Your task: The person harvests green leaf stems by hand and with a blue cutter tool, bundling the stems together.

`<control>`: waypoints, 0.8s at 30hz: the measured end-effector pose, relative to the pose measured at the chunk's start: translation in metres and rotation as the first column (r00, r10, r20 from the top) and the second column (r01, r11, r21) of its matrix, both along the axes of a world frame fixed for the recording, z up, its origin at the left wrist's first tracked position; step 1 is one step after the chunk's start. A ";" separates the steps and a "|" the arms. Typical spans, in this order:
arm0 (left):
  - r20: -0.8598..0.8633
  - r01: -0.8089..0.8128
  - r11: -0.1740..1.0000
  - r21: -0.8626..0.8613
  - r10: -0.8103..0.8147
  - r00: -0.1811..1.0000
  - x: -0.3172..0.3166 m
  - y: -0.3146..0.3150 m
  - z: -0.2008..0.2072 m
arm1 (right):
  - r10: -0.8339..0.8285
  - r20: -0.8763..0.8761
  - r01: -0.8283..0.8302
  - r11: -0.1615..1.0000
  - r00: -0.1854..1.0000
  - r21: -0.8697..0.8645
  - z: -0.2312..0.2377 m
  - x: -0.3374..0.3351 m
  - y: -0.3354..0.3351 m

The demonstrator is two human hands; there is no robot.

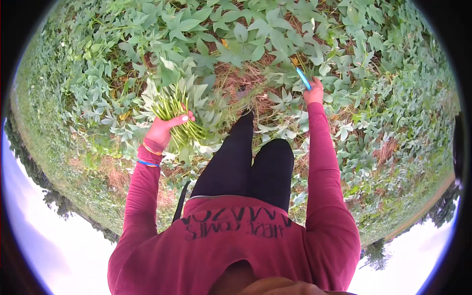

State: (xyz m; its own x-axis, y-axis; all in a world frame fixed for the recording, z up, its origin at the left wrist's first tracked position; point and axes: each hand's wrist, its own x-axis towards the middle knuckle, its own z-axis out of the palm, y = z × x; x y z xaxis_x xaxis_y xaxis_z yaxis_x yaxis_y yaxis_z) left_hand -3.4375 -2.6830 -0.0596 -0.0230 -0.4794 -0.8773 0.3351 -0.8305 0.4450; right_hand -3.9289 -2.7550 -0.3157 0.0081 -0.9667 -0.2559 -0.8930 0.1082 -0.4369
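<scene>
My left hand is closed around a thick bunch of leafy green stems, the thumb lying across them. Their cut ends stick out below the fist, and the pale undersides of some leaves show at the top. Out to the right, my right hand is closed on a slim bright-blue tool, which points up and left into the vines. The tool's far end is lost among the leaves, so its exact kind cannot be made out. Lobed green leaves grow close around the right hand.
Dense vines spread over the ground on all sides. Between my hands lies a patch of dry brown straw. My black-clad legs are in the middle, one foot among the plants. Dark trees line the field's edge.
</scene>
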 end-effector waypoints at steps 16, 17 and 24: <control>-0.213 0.080 0.987 -0.138 -0.109 0.971 -0.165 -0.165 -0.033 | -0.191 -0.048 0.141 0.851 0.980 -0.507 0.153 -0.002 -0.106; -0.256 0.086 0.987 -0.138 -0.120 0.959 -0.189 -0.177 -0.040 | -0.198 -0.060 0.138 0.839 0.978 -0.526 0.159 -0.015 -0.094; -0.040 0.377 0.916 -0.137 -0.386 0.922 -0.390 -0.230 -0.116 | -0.091 0.108 0.134 0.853 0.990 -0.504 0.181 -0.047 -0.067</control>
